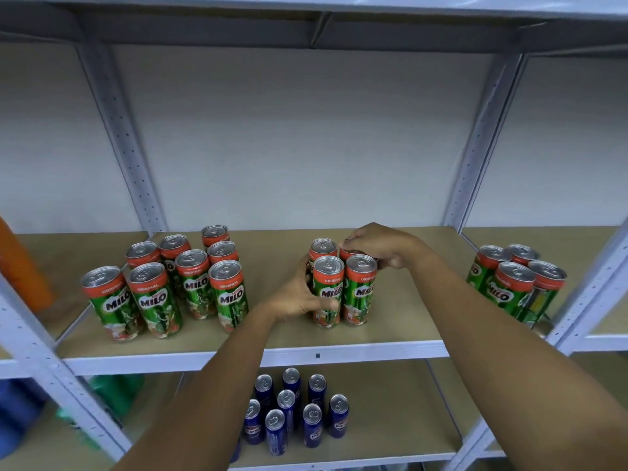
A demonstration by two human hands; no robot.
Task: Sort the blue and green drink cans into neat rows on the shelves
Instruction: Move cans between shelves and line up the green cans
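Note:
Green Milo cans stand on the middle shelf (289,334) in three clusters: several at the left (193,283), a small block in the middle (360,290), several at the far right (513,283). My left hand (302,297) wraps the left side of the front-left can (328,290) of the middle block. My right hand (377,248) grips the top of the back-right can there, which is mostly hidden under it. Several blue cans (289,409) stand on the lower shelf (390,419), partly hidden by my left forearm.
White perforated uprights (125,144) (475,144) frame the bay. An orange object (23,266) leans at the far left. Blue and green packages (112,392) sit on the lower shelf at the left. The shelf above (312,28) overhangs.

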